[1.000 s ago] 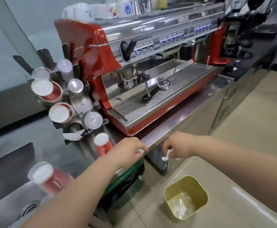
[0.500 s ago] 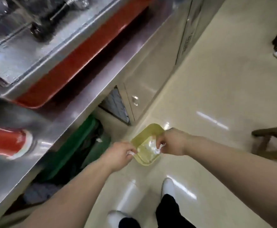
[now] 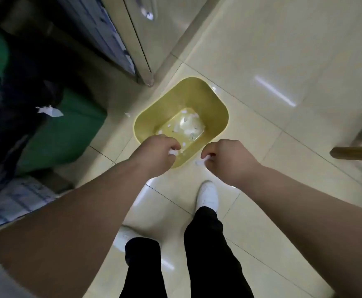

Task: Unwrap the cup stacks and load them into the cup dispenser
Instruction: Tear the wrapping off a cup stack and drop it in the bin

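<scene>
I am looking straight down at the floor. A small yellow waste bin (image 3: 150,117) stands there with white wrapper scraps (image 3: 186,127) at its bottom. My left hand (image 3: 156,150) hovers over the bin's near rim, fingers closed on a small white wrapper scrap (image 3: 173,152). My right hand (image 3: 225,157) is just right of the rim, pinching another white wrapper scrap (image 3: 201,161). No cup stacks or cup dispenser are in view.
A green bin (image 3: 68,130) with a black liner (image 3: 14,100) stands at the left, a white scrap (image 3: 50,110) lying on it. A metal cabinet corner (image 3: 147,80) is behind the yellow bin. A wooden stool (image 3: 360,151) is at the right. My white shoes (image 3: 208,194) stand on the tiles.
My view has swung down from the coffee machine and counter to the floor. Both hands moved down over the yellow bin, still pinching the white scraps.
</scene>
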Tool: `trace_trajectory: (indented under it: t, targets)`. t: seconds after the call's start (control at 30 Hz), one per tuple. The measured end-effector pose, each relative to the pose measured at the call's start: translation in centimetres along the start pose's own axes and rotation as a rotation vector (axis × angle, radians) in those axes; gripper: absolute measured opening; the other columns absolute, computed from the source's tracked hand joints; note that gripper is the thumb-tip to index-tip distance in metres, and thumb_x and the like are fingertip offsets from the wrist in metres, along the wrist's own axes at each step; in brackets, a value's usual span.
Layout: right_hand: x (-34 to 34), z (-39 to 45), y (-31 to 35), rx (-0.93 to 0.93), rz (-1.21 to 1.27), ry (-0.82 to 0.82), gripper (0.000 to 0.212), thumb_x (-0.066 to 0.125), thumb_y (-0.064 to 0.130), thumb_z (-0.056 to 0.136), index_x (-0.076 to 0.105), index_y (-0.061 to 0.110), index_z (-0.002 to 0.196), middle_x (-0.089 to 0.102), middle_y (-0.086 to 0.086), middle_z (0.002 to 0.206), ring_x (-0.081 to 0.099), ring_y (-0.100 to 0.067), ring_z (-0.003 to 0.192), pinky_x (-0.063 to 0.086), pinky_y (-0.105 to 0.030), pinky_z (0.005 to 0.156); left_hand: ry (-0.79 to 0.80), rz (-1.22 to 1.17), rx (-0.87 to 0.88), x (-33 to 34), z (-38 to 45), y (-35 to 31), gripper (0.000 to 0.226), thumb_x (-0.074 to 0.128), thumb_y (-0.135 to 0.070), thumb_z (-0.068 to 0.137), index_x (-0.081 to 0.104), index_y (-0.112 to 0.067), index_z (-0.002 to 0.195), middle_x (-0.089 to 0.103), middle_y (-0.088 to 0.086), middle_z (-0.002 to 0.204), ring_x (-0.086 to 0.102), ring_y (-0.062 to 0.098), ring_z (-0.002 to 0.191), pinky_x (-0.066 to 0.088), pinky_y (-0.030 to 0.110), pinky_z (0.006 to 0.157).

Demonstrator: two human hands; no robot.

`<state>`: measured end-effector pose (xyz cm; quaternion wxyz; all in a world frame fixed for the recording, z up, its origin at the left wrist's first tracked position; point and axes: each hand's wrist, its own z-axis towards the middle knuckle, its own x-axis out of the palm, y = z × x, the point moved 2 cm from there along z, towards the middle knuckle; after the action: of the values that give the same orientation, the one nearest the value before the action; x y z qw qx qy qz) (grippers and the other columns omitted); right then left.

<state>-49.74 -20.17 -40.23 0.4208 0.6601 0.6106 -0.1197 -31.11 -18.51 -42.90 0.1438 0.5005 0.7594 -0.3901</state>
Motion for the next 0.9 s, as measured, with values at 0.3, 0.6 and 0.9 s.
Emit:
trace_trajectory:
  t: [0.3, 0.6, 0.9]
  targets:
    - [3.1, 10.6, -1.9, -0.049, -0.047, 0.048, 0.019, 0.053, 0.018, 0.088, 0.069, 0.029, 0.090, 0.056, -0.002, 0.083, 0.055, -0.022, 0.083, 0.038, -0.025, 0.059, 0.016, 0.067, -0.041, 2.5, 8.9, 4.7, 0.029, 0.052, -0.021, 0.094, 0.063, -0.025, 0.121, 0.058, 0.001, 0.127, 0.055, 0.020, 0.112, 0.043, 0.024, 0.085]
    - [3.4, 17.1, -1.0, -0.014, -0.263, 0.261, 0.033, 0.051, 0.023, 0.095, 0.057, 0.026, 0.128, 0.051, -0.006, 0.136, 0.051, -0.023, 0.112, 0.045, -0.029, 0.078, 0.163, 0.278, 0.009, 5.0, 13.7, 6.5, 0.038, 0.051, -0.014, 0.093, 0.057, -0.027, 0.128, 0.051, 0.002, 0.127, 0.053, 0.024, 0.115, 0.046, 0.031, 0.084]
    - [5.0, 19.4, -1.4, 0.022, -0.334, 0.267, 0.038, 0.048, 0.007, 0.089, 0.059, 0.024, 0.121, 0.058, -0.005, 0.112, 0.058, -0.026, 0.093, 0.053, -0.034, 0.078, 0.153, 0.295, -0.032, 6.5, 15.2, 8.3, 0.043, 0.050, -0.015, 0.092, 0.052, -0.030, 0.132, 0.048, -0.001, 0.130, 0.054, 0.025, 0.114, 0.051, 0.036, 0.087]
